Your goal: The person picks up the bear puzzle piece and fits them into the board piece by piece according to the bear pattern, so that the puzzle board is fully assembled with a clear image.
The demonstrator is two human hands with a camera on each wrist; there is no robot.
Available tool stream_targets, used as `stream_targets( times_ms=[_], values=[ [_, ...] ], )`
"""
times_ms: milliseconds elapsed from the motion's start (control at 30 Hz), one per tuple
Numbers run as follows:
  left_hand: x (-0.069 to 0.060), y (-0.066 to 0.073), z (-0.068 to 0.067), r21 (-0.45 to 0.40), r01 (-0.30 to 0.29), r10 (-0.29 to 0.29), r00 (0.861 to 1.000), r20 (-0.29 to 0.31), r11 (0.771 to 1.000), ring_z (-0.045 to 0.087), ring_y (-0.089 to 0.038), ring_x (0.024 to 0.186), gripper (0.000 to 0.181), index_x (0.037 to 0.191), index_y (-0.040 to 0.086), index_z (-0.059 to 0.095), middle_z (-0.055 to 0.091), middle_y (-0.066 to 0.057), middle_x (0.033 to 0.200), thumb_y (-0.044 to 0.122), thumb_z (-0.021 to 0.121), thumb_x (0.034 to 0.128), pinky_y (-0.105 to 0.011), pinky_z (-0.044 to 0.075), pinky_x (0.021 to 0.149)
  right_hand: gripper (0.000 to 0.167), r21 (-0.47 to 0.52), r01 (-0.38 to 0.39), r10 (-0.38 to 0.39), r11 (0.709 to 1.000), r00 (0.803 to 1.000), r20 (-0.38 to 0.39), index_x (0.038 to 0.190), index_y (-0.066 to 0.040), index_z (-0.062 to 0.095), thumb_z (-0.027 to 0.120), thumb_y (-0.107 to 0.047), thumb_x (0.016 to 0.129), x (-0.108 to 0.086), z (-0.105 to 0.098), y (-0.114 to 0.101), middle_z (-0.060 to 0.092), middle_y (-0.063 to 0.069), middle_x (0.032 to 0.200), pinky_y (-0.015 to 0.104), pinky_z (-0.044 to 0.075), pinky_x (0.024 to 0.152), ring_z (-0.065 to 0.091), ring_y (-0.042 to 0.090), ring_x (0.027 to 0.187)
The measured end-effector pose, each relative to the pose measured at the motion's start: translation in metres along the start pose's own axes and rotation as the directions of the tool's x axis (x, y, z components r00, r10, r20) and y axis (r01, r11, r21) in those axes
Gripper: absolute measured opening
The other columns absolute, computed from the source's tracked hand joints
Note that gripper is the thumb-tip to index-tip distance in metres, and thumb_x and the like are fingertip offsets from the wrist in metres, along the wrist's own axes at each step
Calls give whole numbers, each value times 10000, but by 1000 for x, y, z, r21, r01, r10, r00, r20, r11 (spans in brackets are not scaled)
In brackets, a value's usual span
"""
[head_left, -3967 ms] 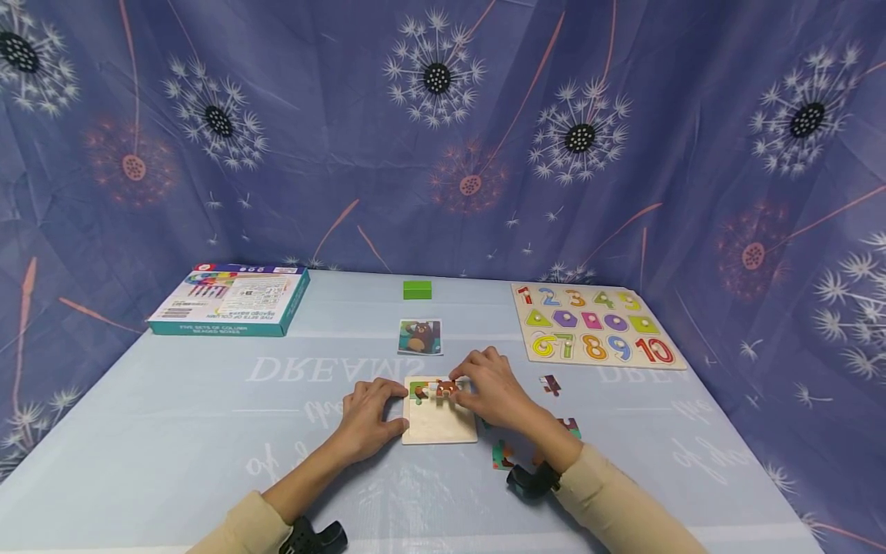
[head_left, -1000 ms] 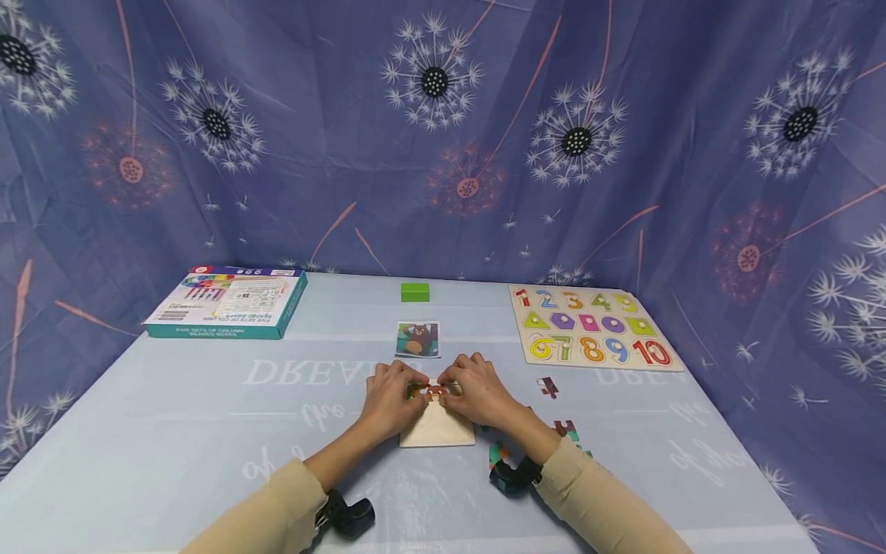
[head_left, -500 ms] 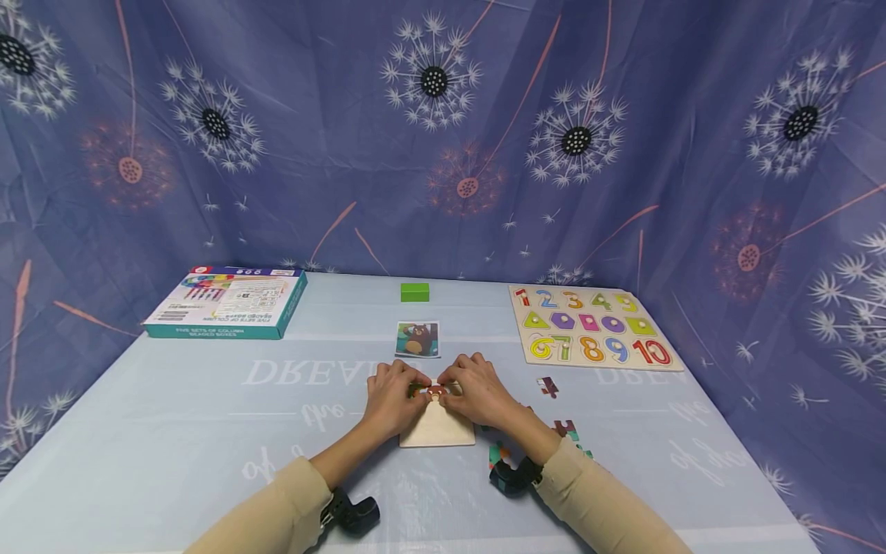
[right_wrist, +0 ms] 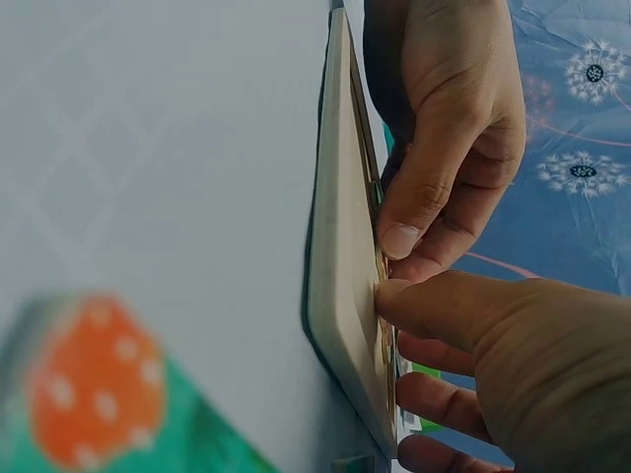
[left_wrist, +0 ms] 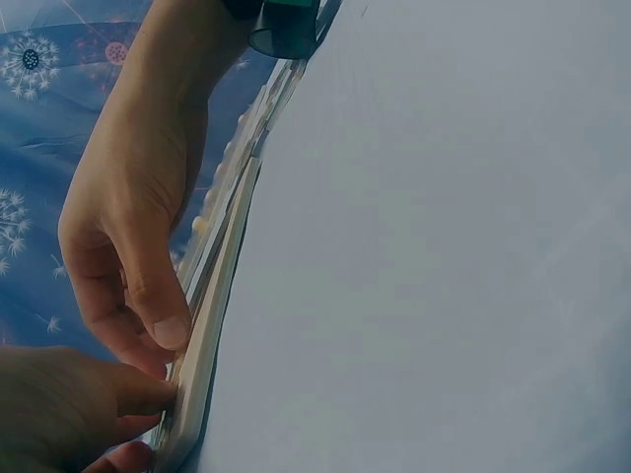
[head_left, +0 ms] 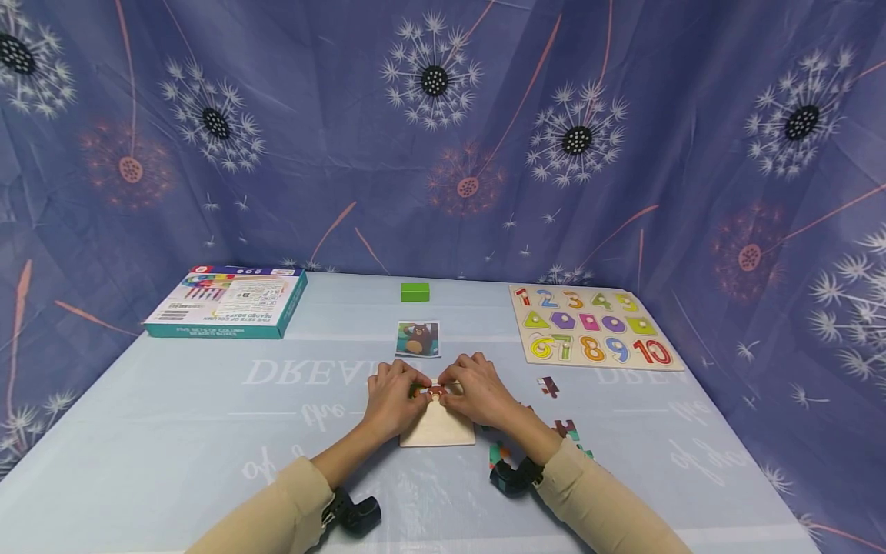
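Note:
A pale wooden puzzle board [head_left: 438, 432] lies on the table in front of me. At its far edge, a brown bear-face puzzle piece [head_left: 436, 392] shows between my two hands. My left hand [head_left: 391, 396] bends over the board's far left corner, thumb and forefinger at the pieces there; the green piece is mostly hidden beneath it. From the other side my right hand [head_left: 477, 391] pinches the brown piece between thumb and forefinger. Both wrist views show the left thumb [right_wrist: 401, 239] and right thumb [right_wrist: 399, 299] close together, low over the board.
Several loose puzzle pieces [head_left: 548, 386] lie right of the board, some partly under the right forearm. Behind it are a bear picture card [head_left: 418, 339] and a green block [head_left: 415, 292]. A number board [head_left: 595, 327] lies back right, a boxed set [head_left: 224, 304] back left.
Over four seconds, my left hand has moved from the board's left edge onto its far corner. My right hand has shifted slightly left with the brown piece. In the last second, both hands stay almost still.

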State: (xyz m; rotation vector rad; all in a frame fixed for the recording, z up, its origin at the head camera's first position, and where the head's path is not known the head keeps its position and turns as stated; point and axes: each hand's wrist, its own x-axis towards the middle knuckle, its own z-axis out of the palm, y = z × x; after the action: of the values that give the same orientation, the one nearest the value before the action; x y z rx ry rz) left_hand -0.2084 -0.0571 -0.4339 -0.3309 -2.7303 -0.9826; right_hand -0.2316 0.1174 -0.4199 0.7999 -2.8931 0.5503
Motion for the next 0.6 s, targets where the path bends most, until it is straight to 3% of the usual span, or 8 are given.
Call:
stream_targets(
  times_ms=[600],
  values=[
    [-1,0,-1,-10,-3,3,1000,6,1000,425,-233,953,152,903,144,720,562,-31,960,180,718,755,-445,281,819,275,43,-18,19,999,1000,-23,1002,-144,709,748,-271,761,-2,-10,-1,621,21,968,397,353,817,451,193,911]
  ],
)
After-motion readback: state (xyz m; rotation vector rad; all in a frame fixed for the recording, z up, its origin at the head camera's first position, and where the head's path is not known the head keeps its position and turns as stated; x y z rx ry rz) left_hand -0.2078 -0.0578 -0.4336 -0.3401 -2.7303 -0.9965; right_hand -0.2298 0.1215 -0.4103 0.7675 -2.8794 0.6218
